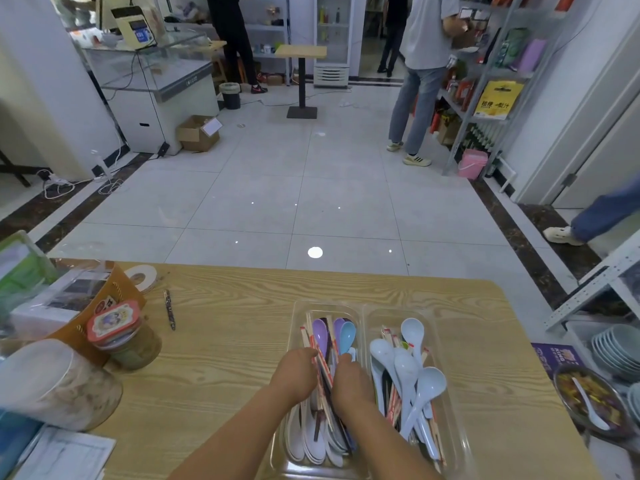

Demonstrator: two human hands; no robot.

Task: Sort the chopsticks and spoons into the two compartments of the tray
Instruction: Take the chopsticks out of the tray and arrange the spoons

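Purple spoon (320, 332), blue spoon (347, 336) — red-white chopsticks (322, 363), wood-grain table (225, 323)

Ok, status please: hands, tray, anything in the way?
Left hand and right hand in left compartment of tray, on chopsticks; grip unclear. Both compartments mixed: spoons with chopsticks. Nothing in the way.

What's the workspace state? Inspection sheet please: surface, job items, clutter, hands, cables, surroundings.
Surface: wood-grain table; tiled floor beyond.
Job's things: clear two-compartment tray; chopsticks and spoons mixed in both compartments, unsorted.
Clutter: pen, tape roll and jars on the left; stacked bowls off the table, right.
Hands: left hand and right hand both in the left compartment among chopsticks; grip unclear.
Cables: loose cables on the floor, far left.
Surroundings: shop shelves, person standing there.
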